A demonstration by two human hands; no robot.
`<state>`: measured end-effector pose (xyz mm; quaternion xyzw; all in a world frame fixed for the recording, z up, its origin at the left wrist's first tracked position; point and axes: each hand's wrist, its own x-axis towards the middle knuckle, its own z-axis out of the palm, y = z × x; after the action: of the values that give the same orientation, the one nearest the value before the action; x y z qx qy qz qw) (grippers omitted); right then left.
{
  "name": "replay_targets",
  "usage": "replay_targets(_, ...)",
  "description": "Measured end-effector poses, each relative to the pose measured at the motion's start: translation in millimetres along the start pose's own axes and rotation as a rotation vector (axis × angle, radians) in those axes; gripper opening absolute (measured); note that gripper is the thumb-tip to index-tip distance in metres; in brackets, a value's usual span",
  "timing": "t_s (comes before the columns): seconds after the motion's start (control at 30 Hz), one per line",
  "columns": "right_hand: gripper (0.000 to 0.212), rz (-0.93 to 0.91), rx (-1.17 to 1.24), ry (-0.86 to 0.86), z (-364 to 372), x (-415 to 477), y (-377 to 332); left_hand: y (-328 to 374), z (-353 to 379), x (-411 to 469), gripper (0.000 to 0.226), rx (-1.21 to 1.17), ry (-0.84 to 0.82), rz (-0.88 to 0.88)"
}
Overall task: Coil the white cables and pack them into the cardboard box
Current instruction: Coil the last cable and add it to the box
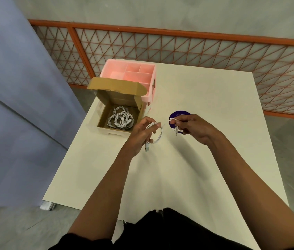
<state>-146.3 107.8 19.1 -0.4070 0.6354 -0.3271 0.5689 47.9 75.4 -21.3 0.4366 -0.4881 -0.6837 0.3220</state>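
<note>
Fingers [148, 122] of left hand [140, 135] and right hand [195, 129] pinch one white cable [159, 137], partly looped, over the counter [205, 168] beside one cardboard box [100, 121] at its left edge; more cables [121, 120] inside, can't count.

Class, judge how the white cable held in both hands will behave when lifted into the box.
Probably floppy: the cable bends into a loop in the left hand and hooks over the right hand. Likely light: pinches alone hold it. It may spring loose when released; the coils in the box lie loosely.
</note>
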Motion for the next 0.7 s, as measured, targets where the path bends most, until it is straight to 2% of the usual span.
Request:
replay_targets(0.13,0.019,0.032,0.097,-0.092,-3.2,-2.1,-2.2,4.0,0.9,-3.6,0.016,0.138,-0.049,0.050)
replay_targets(0.23,0.015,0.022,0.175,-0.123,-3.7,-5.0,-3.6,4.2,0.2,-3.0,0.009,0.123,-0.026,0.060)
replay_targets(0.37,0.012,-0.094,0.118,-0.058,-2.0,-5.0,2.8,3.2,0.6,-0.9,0.009,-0.001,-0.009,0.051)
replay_targets(0.43,0.012,-0.120,0.162,0.007,4.5,-3.1,7.7,4.5,5.3,-0.1,0.010,-0.073,0.011,0.023)
replay_targets(0.7,0.009,-0.005,0.394,0.052,30.8,-1.1,18.2,1.2,6.8,4.5,0.011,-0.052,0.035,0.075)
